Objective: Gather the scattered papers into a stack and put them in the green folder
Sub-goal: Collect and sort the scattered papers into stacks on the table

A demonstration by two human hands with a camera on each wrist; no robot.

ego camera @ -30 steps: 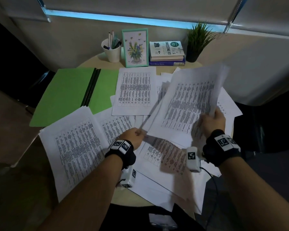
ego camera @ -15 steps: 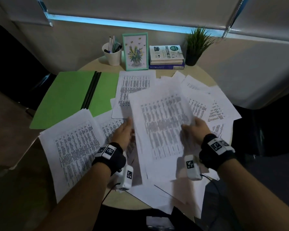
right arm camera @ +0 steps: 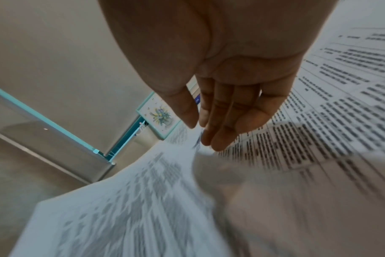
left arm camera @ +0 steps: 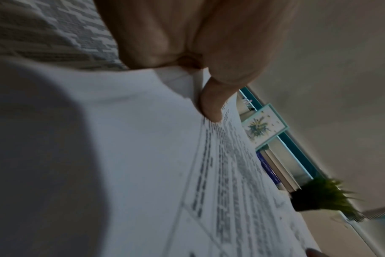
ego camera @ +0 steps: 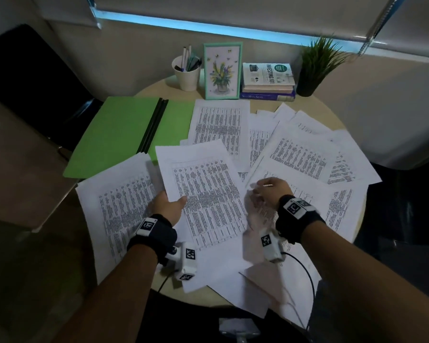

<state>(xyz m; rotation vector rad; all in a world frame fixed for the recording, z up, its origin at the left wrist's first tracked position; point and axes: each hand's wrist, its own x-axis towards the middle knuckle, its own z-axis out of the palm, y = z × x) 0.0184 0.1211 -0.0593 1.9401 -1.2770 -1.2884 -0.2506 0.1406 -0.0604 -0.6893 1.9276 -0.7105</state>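
Note:
Several printed sheets lie scattered over the round table (ego camera: 337, 122). My left hand (ego camera: 167, 206) pinches the left edge of a small stack of sheets (ego camera: 203, 194), thumb on top; the left wrist view shows the thumb (left arm camera: 211, 106) pressing on the paper's edge (left arm camera: 143, 139). My right hand (ego camera: 270, 191) hovers just right of that stack with its fingers (right arm camera: 226, 121) straight and together, holding nothing. The green folder (ego camera: 119, 134) lies open at the table's back left, its right flap partly under papers.
Along the back edge stand a white pen cup (ego camera: 186, 74), a framed flower picture (ego camera: 222, 70), a stack of books (ego camera: 268, 80) and a potted plant (ego camera: 315, 68). Sheets overhang the table's near edge (ego camera: 258, 293). A dark chair (ego camera: 30, 78) is at the left.
The stack that both hands held raised has come down and moved left. My right hand has let go of it and pulled away to the right; the left hand keeps its hold.

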